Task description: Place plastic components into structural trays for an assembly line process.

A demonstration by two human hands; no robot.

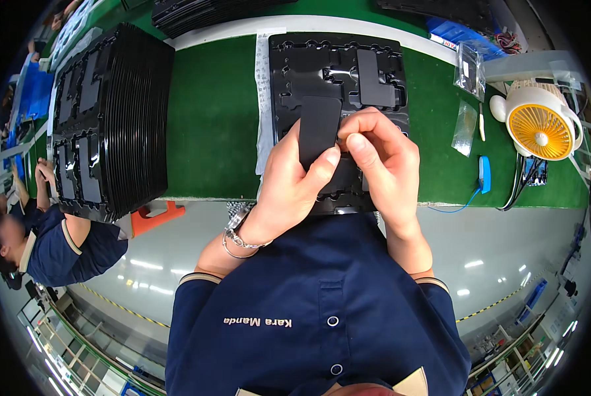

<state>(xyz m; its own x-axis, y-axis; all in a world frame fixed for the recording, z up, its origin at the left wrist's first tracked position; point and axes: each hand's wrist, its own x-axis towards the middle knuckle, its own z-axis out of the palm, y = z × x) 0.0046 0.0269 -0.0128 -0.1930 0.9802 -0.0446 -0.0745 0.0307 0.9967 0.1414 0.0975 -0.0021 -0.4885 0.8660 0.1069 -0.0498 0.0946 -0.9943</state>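
My left hand [295,175] grips a flat dark-grey rectangular panel [319,125] by its lower part, thumb across its front. Close against the panel's right edge, my right hand [384,162] has thumb and forefinger bent together in a pinch. Whatever lies between those fingertips is too small to make out. Beneath both hands is a black moulded plastic tray [289,59] with shaped recesses. A similar grey panel [376,78] rests in the tray's upper right recess. My hands hide much of the tray's lower half.
A tall stack of black trays [134,119] stands left on the green bench [213,119]. Further right are a white fan [540,129] with a yellow grille, clear plastic bags [466,125], a blue wired clip [484,173] and a blue bin [467,38]. Another person [64,244] works at left.
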